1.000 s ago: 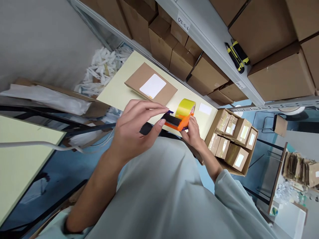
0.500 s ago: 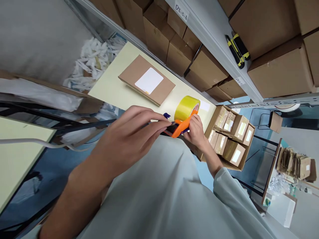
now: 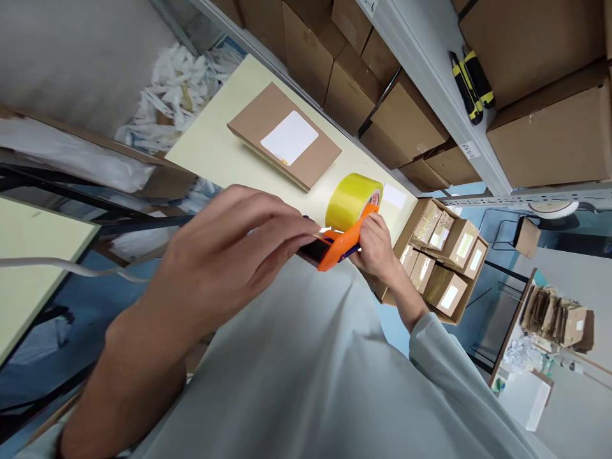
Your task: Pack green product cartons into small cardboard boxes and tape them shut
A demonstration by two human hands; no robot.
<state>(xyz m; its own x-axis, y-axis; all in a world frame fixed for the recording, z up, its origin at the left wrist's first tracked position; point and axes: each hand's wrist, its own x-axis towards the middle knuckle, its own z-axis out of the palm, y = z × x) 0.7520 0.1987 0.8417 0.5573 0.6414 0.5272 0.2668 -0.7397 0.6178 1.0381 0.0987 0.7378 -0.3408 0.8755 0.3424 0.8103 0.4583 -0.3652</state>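
My right hand (image 3: 375, 245) is closed round an orange tape dispenser (image 3: 340, 245), with a wide roll of yellow tape (image 3: 351, 201) mounted on it. At the dispenser's toothed end, my left hand (image 3: 239, 245) pinches what looks like the loose end of the tape between thumb and fingers. That tape end is mostly hidden by the fingertips. Beyond the hands, a flat brown cardboard box (image 3: 284, 137) with a white label (image 3: 289, 137) lies on the pale table (image 3: 215, 146).
An open carton (image 3: 415, 210) of small labelled boxes stands at the right. Cardboard boxes (image 3: 351, 89) line the shelf behind the table. Two yellow-black utility knives (image 3: 471, 86) lie on the upper shelf. White scraps (image 3: 167, 95) are piled at the left.
My left hand has drawn back left from the dispenser, still pinching. The dispenser and tape roll have shifted slightly left and turned, showing more of the toothed end.
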